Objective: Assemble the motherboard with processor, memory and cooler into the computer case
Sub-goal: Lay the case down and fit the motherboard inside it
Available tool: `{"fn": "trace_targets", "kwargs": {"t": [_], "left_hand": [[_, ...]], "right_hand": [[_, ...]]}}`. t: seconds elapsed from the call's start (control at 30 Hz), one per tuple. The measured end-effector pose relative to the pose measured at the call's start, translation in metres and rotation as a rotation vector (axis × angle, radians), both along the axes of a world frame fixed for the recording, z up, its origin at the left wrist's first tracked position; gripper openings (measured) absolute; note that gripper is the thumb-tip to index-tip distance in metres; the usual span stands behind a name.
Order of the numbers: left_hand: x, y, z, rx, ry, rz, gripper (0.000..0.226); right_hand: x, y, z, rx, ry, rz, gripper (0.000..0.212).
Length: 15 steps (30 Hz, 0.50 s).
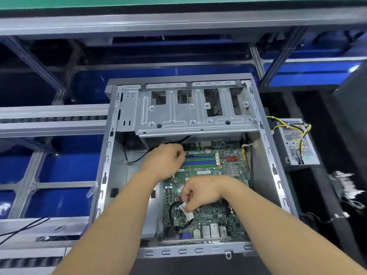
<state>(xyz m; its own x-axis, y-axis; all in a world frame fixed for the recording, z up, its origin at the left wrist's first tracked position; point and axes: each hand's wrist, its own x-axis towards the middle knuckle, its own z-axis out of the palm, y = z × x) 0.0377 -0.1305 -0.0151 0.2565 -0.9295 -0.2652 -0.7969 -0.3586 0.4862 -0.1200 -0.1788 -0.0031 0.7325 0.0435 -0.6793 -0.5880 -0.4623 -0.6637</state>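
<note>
Lying flat on the floor of the open computer case (111,155), green motherboard (208,195) with its port edge toward the near wall, presumably so the connectors meet the rear openings. Toward the far end of the motherboard, memory slots (200,160) in blue and black rows; whether sticks are seated cannot be told. No cooler visible on the motherboard. Over the near half of the motherboard, right hand (204,192) with fingers curled, pinching a small white connector (187,210) joined to a black cable (174,211) looping across the motherboard, probably being steered to a header or lifted out of the way. At the far left corner of the motherboard, left hand (164,160) curled tight at the board edge beside the memory slots, likely steadying or nudging the motherboard into position; whether anything is held there cannot be told. Beyond the motherboard, the steel drive cage (194,114) spanning the case. Well to the right of the motherboard, outside the case, a power supply (297,143) with yellow wires.
</note>
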Motion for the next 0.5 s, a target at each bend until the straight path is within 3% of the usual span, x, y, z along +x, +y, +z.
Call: {"fn": "trace_targets", "kwargs": {"t": [0.13,0.27,0.4,0.5], "left_hand": [[-0.001,-0.001,-0.001,-0.015,-0.005,0.021,0.028],[-0.002,0.002,0.000,-0.025,-0.033,0.014,0.028],[-0.003,0.006,0.002,-0.036,-0.058,0.020,0.024],[-0.008,0.008,0.004,-0.060,-0.081,0.009,0.035]], "right_hand": [[-0.002,-0.002,0.000,0.036,0.013,-0.023,0.016],[-0.005,-0.008,0.001,0.039,-0.029,-0.220,0.027],[-0.005,-0.013,0.001,-0.168,-0.151,-0.465,0.044],[-0.007,-0.015,0.006,-0.332,-0.200,-0.551,0.045]]}}
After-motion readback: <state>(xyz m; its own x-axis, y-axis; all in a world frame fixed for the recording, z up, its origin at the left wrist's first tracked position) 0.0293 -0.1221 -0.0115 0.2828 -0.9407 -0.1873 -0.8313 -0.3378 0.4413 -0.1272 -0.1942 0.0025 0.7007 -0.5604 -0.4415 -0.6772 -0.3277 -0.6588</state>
